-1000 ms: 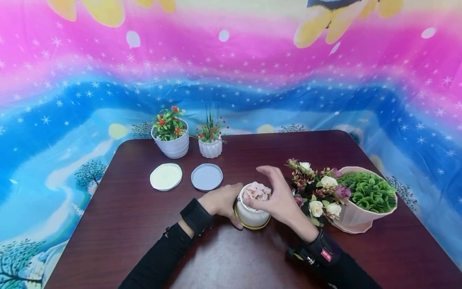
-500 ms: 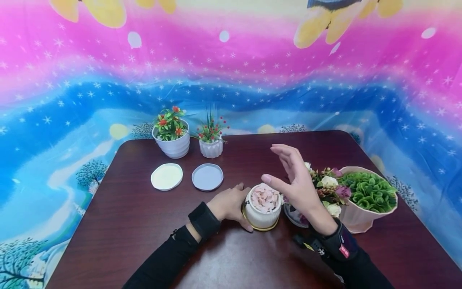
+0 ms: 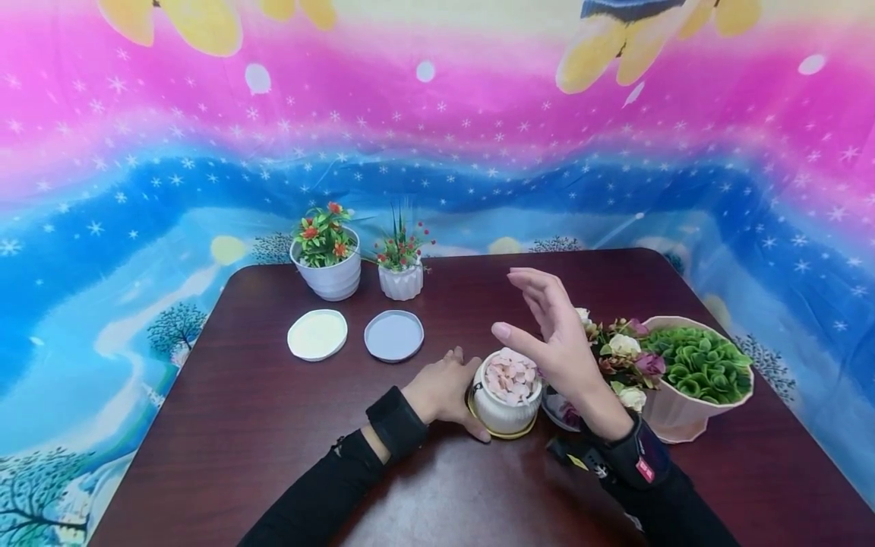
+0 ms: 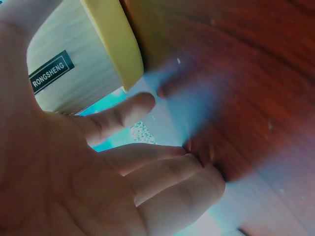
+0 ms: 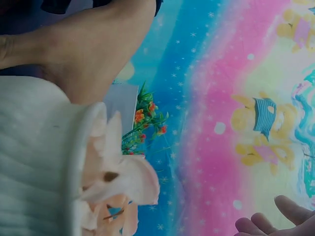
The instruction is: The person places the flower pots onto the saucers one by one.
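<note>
A white ribbed flowerpot [image 3: 502, 414] filled with pale pink petals [image 3: 511, 376] stands on a yellow saucer [image 3: 513, 436] near the table's middle. Against its left side lies my left hand [image 3: 444, 391], thumb in front; the left wrist view shows its fingers extended, tips at the table, beside the pot's "RONGSHENG" label [image 4: 51, 71]. My right hand [image 3: 563, 357] is raised behind and right of the pot, thumb and fingers spread, holding nothing. Partly hidden behind the right hand are white and purple roses [image 3: 623, 346], with a grey dish [image 3: 557, 410] beside the pot.
A pink pot [image 3: 673, 410] of green leaves [image 3: 704, 365] stands at the right. At the back left are two white pots [image 3: 335, 281] with red-flowered plants. Before them lie a cream saucer [image 3: 317, 334] and a grey saucer [image 3: 394, 336] on the dark wooden table [image 3: 239, 425].
The petal-filled pot has slid right with its yellow saucer, my left hand following at its side. My right hand has come off the pot and risen to the right, partly covering the roses.
</note>
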`<state>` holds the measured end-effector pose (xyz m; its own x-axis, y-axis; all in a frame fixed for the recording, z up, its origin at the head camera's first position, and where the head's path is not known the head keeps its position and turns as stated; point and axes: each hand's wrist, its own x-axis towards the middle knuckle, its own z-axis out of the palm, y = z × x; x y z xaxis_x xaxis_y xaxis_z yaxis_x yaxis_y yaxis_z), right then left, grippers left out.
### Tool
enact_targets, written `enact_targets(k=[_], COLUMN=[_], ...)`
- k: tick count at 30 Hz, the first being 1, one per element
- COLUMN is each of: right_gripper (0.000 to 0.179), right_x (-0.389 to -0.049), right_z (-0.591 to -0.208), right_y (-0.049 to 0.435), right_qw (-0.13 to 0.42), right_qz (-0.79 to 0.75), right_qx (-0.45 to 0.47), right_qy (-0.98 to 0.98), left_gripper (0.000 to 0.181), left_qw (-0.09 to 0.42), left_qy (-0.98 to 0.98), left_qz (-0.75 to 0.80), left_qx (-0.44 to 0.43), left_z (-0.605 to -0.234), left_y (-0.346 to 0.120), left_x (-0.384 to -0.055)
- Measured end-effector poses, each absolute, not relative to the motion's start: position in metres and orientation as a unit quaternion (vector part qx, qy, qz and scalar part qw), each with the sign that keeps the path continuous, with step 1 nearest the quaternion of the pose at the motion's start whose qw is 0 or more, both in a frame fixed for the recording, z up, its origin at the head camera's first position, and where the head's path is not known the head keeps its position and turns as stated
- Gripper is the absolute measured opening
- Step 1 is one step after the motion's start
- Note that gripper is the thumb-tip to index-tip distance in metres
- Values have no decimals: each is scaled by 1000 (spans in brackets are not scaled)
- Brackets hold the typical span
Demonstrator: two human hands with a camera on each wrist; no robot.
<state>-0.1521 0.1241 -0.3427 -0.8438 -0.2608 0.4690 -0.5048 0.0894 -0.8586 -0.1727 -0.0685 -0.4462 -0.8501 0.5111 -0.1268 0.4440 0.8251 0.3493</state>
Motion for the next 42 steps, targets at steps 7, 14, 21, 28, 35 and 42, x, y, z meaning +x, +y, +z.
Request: enact_targets(k=[7, 14, 21, 28, 35, 42], right_gripper=[65, 63, 62, 59, 58, 57], right_x=[-156, -158, -160, -160, -160, -161], right_z=[-340, -338, -334, -335, -335, -338], right_y=[121, 121, 123, 127, 128, 126], right_qw=[93, 96, 102, 102, 105, 106], right_qz=[636, 655, 658, 648, 645, 644], right_qx=[262, 255, 251, 241, 243, 247], right_qy=[-720, -705, -703, -715, -717, -716], left_gripper=[115, 106, 122, 119, 118, 121], left_qw=[126, 67, 118, 130, 107, 92], left_qy=[932, 952, 968, 967, 972, 973], left_qz=[210, 236, 199, 206, 197, 197], left_qx=[267, 186, 92, 71, 68, 83], left_z=[-431, -417, -427, -436, -438, -434], left_y=[-94, -149, -181, -185, -182, -181], left_x=[-193, -218, -232, -237, -238, -230])
